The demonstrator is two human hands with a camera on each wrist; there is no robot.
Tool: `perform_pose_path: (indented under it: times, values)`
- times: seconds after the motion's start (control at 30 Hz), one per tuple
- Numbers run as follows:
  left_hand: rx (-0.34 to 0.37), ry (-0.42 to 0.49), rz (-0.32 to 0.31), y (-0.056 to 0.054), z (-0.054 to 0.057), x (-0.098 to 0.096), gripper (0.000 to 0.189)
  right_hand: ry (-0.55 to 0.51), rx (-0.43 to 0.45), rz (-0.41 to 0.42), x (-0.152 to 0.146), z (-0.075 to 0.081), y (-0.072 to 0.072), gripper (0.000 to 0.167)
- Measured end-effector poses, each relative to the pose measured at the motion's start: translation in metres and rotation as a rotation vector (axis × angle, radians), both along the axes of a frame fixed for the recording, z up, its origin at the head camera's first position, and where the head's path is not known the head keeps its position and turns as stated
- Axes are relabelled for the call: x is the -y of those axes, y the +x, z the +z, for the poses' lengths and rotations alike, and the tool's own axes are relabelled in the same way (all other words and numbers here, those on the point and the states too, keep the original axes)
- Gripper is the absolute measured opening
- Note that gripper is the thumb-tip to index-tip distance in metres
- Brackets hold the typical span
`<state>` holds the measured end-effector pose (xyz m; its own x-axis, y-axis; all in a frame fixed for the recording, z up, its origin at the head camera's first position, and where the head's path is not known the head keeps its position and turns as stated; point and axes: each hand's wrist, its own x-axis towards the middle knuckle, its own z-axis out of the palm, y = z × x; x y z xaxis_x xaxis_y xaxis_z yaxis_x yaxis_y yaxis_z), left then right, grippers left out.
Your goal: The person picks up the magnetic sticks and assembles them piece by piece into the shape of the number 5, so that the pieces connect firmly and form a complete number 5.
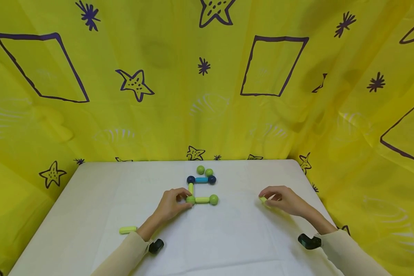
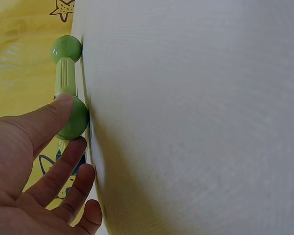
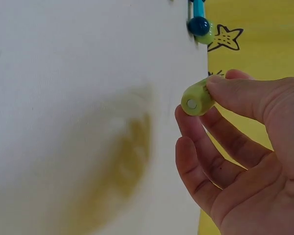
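Observation:
My left hand (image 1: 171, 204) pinches a green ball (image 2: 74, 119) between thumb and fingers at a corner of a joined shape on the table. From that ball a yellow-green rod (image 1: 202, 200) runs right to another green ball (image 1: 214, 199). A second yellow-green rod (image 1: 191, 188) runs back to a dark blue ball (image 1: 191, 179); a blue rod (image 1: 201, 179) links this to another dark blue ball (image 1: 212, 180). Off to the right, my right hand (image 1: 283, 199) holds a yellow-green magnetic rod (image 3: 198, 99) by thumb and fingers, its round metal end showing in the right wrist view.
Two loose-looking green balls (image 1: 201, 170) lie behind the blue rod. One more yellow-green rod (image 1: 128, 230) lies left of my left forearm. A white cloth covers the table (image 1: 241, 245), and a yellow patterned curtain (image 1: 172, 122) hangs at its back and sides.

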<state>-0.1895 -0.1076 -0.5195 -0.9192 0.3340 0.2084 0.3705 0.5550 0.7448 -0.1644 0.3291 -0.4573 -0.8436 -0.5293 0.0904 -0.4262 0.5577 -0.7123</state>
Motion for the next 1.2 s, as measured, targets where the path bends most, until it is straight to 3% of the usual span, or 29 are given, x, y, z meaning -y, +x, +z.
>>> perform_pose_path:
  times: [0.6, 1.2]
  values:
    - [0.003, 0.006, -0.007, -0.002, -0.002, 0.000, 0.027, -0.076, 0.225, -0.018, 0.039, -0.020, 0.000, 0.030]
    - [0.012, 0.011, -0.006, -0.003, -0.001, 0.000, 0.027, -0.135, 0.265, -0.039, 0.108, -0.032, -0.002, 0.033]
